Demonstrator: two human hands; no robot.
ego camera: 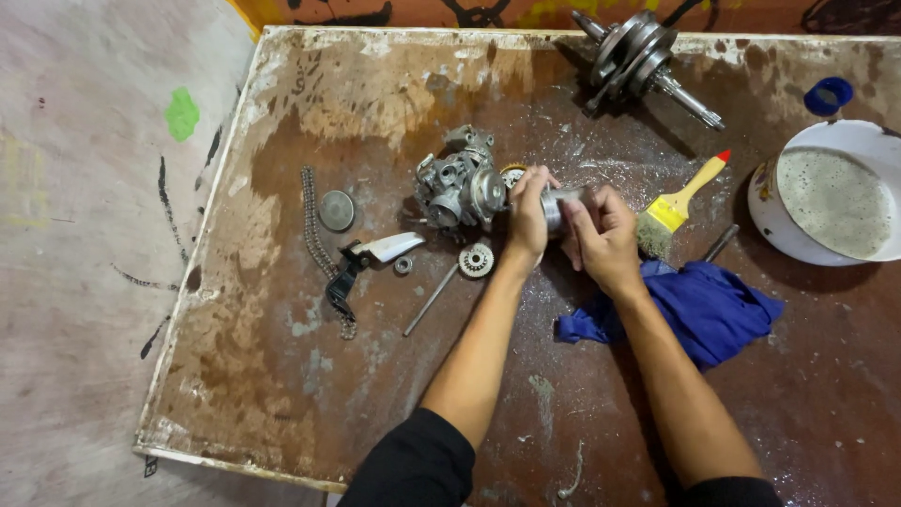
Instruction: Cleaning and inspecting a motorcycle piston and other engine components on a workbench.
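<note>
Both hands [568, 225] hold metal cylinder [559, 205]; blue rag [704, 305] rt.

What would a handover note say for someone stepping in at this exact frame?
Left hand and right hand: both closed on a small metal cylinder held between them above the table.
Beside them: engine part on the left, blue cloth and paintbrush on the right.
Laid out loose: chain, gear, crankshaft, white bowl.
Done or left: the cylinder is in hand, not set down; more cannot be told.
</note>
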